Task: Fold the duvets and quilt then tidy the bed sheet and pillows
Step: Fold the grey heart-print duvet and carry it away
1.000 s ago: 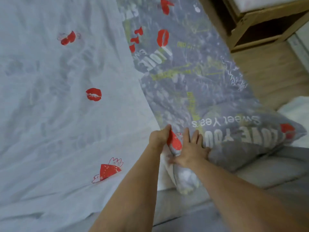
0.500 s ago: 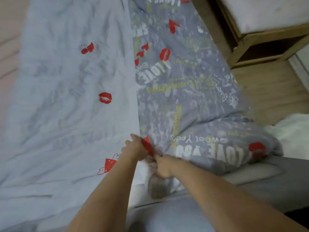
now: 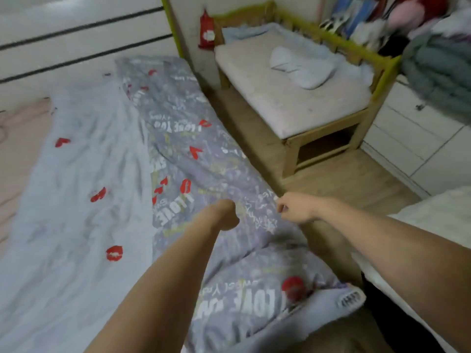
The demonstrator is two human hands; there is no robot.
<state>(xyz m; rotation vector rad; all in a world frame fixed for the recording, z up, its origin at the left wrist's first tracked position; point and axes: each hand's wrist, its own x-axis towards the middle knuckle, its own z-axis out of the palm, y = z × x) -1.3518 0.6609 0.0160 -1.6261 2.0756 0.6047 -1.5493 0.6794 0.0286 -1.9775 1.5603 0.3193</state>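
A grey duvet (image 3: pixel 178 138) printed with white lettering and red lips lies in a long strip down the right side of the bed, its near corner bunched at the bottom. To its left spreads the pale blue bed sheet (image 3: pixel 76 212) with red lips and hearts. My left hand (image 3: pixel 226 216) hovers over the middle of the duvet, curled into a fist with no fabric visible in it. My right hand (image 3: pixel 293 208) is at the duvet's right edge, fingertips pinching that edge.
A pink cover (image 3: pixel 17 149) shows at the bed's left. Wooden floor (image 3: pixel 344 179) runs along the right. A small wooden cot (image 3: pixel 331 128) with a pale pillow (image 3: pixel 303 67) stands beyond, white drawers (image 3: pixel 420 138) and stacked bedding (image 3: pixel 438 62) to its right.
Both hands have let go of the duvet's near corner and moved forward and apart over its middle. The view has lifted to take in the room.
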